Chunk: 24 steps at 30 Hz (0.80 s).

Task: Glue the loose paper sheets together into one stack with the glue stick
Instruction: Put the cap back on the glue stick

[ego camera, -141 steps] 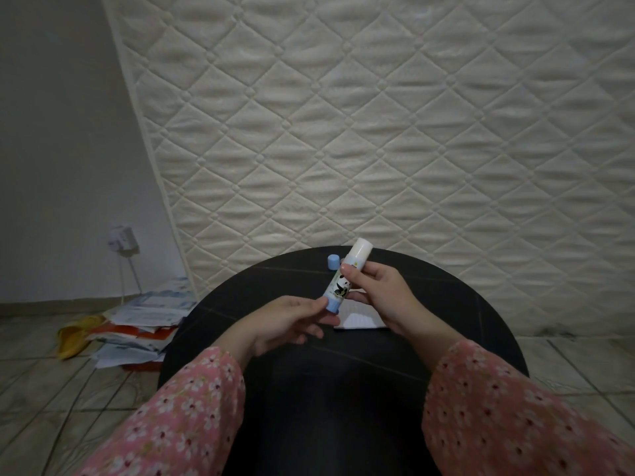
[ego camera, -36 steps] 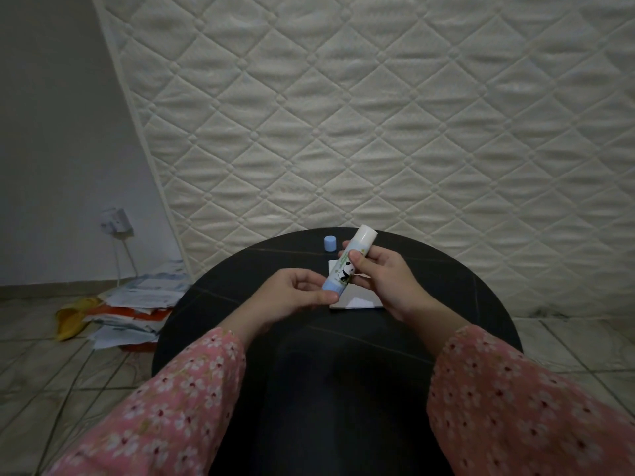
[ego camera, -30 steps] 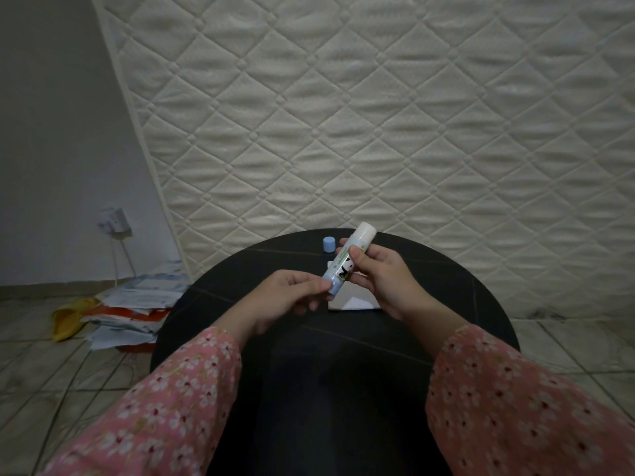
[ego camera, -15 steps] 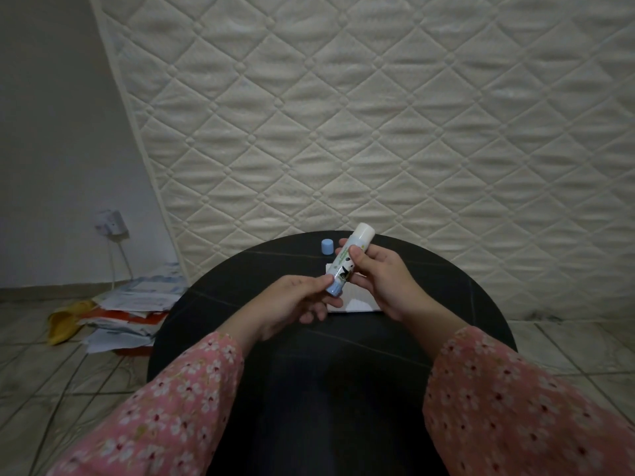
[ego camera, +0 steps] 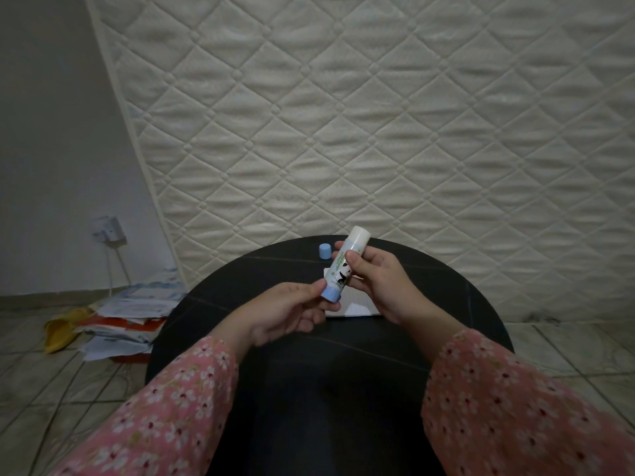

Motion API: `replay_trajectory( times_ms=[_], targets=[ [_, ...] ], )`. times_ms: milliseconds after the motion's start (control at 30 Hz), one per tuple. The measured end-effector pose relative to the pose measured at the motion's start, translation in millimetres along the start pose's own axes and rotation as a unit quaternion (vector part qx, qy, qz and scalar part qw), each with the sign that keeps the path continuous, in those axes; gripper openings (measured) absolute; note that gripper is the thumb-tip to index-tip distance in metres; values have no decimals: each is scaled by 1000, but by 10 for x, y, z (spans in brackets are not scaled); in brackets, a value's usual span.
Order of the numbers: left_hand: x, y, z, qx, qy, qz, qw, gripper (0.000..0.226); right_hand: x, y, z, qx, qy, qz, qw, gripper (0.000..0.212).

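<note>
The glue stick (ego camera: 345,266) hangs tilted above the dark round table (ego camera: 464,304) — right hand (ego camera: 379,283) wrapped around its barrel, left hand (ego camera: 292,310) pinching the blue base. Paper sheets (ego camera: 357,307) lie beneath; the blue cap (ego camera: 325,251) stands at eleven o'clock.

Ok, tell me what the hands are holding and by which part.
Both hold the glue stick: the right hand grips its white barrel, the left hand pinches the blue base knob.

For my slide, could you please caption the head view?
Right hand holds uncapped glue stick; left hand pinches its blue base above the paper.
</note>
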State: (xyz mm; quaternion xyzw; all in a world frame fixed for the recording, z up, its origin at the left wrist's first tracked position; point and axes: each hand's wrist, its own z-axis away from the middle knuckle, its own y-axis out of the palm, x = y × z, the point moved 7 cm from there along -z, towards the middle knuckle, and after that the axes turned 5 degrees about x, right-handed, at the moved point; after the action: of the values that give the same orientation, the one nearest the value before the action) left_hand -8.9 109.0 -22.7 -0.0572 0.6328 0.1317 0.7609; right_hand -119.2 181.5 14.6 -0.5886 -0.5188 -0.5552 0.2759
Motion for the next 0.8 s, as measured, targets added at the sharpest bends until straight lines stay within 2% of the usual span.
replay_trajectory(
  times_ms=[100,200,267,333,467,667,733,800],
  targets=[
    [4,-44,-13,-40,9,-41,998,45,0,-16,7,-19,-7,15,1000,20],
    [-67,-92,6,-100,49,-133,985,21,-6,-31,14,-36,-12,19,999,17],
    [-80,-94,5,-116,59,-156,979,19,-12,-29,18,-32,-9,20,999,17],
    [-77,-83,-7,-109,58,-144,982,27,-15,-26,20,-24,-3,8,1000,17],
    [17,10,-25,-25,6,-40,999,42,-10,-33,21,-19,-6,-9,1000,18],
    [-93,-71,-27,-115,83,-84,986,53,5,-74,34,-34,-14,7,999,17],
    [-97,-99,-22,-130,87,-118,981,47,0,-57,36,-28,-13,14,999,18],
    [-105,-96,-12,-124,88,-122,981,32,-2,-46,35,-22,-9,13,1000,18]
  ],
)
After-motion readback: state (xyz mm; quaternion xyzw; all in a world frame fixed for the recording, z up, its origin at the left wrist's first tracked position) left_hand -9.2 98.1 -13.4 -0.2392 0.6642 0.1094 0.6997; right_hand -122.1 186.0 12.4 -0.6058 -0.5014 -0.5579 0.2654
